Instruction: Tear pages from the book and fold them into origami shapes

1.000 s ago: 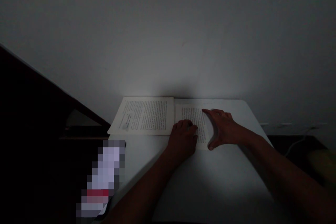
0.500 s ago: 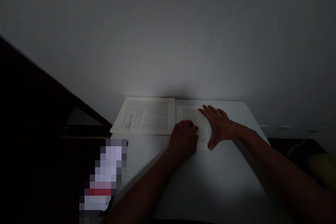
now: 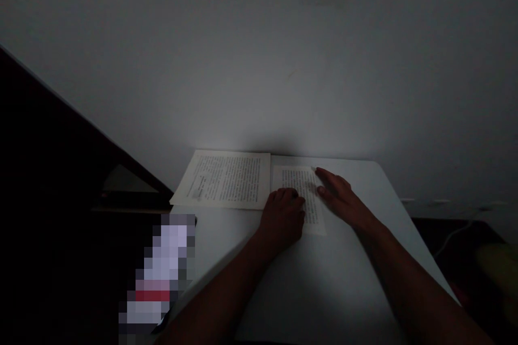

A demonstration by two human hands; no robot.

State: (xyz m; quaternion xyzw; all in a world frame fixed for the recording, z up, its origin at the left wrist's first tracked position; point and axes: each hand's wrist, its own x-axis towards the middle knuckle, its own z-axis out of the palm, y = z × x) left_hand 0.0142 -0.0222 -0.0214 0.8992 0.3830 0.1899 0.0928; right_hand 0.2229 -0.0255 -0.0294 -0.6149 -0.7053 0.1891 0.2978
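Worn on the person's head, the camera looked forward and down over the white tabletop (image 3: 340, 280) from its near side. It faced the grey wall (image 3: 259, 64), which filled roughly the upper half, and sat above and near the left hand (image 3: 283, 213), the right hand (image 3: 342, 198) and the printed pages (image 3: 234, 180), all lower down.

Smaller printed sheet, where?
Head view: smaller sheet lies on the table, right of the larger page, left hand partly over it, right hand at right edge.
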